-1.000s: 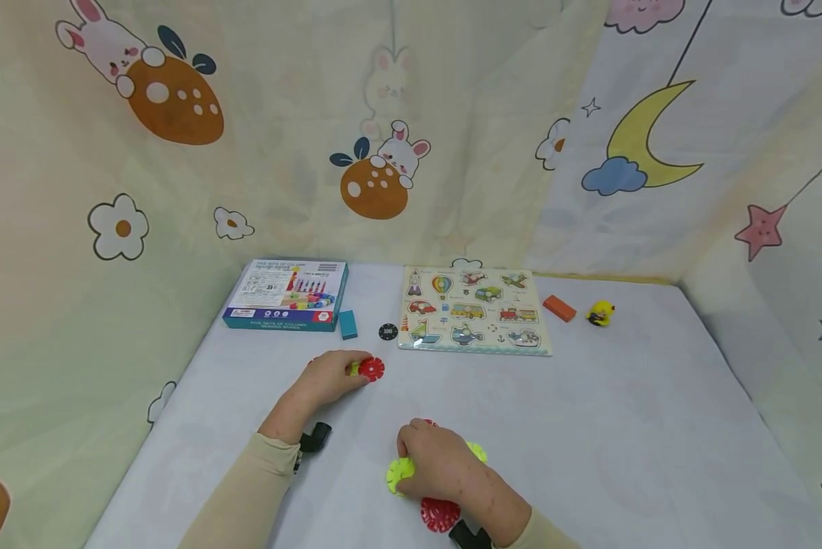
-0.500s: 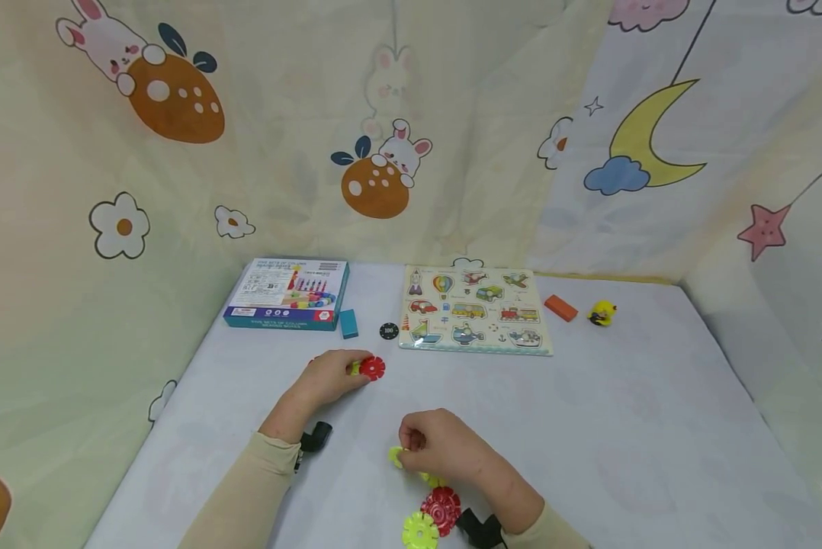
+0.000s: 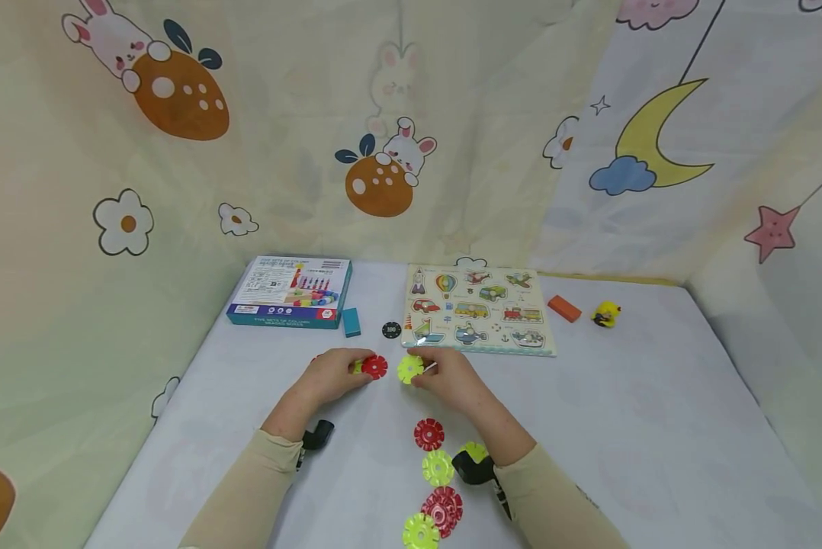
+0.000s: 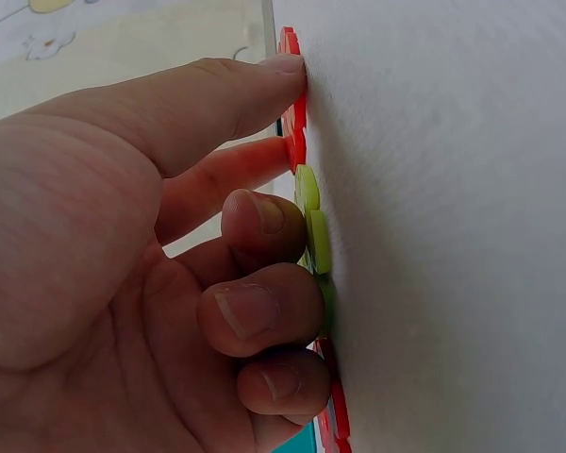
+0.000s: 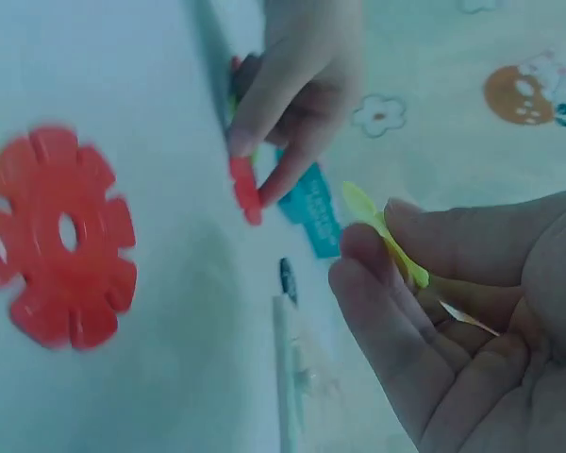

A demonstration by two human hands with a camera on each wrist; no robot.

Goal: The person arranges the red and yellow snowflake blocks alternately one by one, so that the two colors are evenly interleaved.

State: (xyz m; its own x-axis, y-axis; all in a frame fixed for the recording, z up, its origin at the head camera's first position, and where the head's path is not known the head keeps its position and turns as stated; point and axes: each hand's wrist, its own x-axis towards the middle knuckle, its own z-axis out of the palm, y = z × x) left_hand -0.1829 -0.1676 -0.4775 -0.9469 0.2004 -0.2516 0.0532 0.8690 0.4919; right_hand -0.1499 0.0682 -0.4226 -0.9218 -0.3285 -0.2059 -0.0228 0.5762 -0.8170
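In the head view my left hand [image 3: 338, 371] lies low over the table, thumb and index finger on a red notched disc [image 3: 375, 367]. Its other fingers curl against a yellow-green disc [image 4: 318, 241] in the left wrist view, in a row with a further red disc [image 4: 336, 401] below. My right hand [image 3: 454, 377] pinches another yellow-green notched disc [image 3: 410, 370] between thumb and fingers. That disc is held just right of the red one, with a small gap between them. The right wrist view shows the pinched disc [image 5: 361, 202] nearly edge-on.
Nearer me lie several loose discs, among them a red one [image 3: 428, 435] and a yellow-green one [image 3: 438, 467]. Along the back stand a box [image 3: 287, 293], a blue block [image 3: 351, 322], a black chip [image 3: 391, 330], a puzzle board [image 3: 480, 309], an orange block [image 3: 564, 309] and a yellow toy [image 3: 606, 313].
My right hand has picked up a yellow-green disc from the near group and carried it forward, close to my left hand. The left hand has stayed in place on its red disc.
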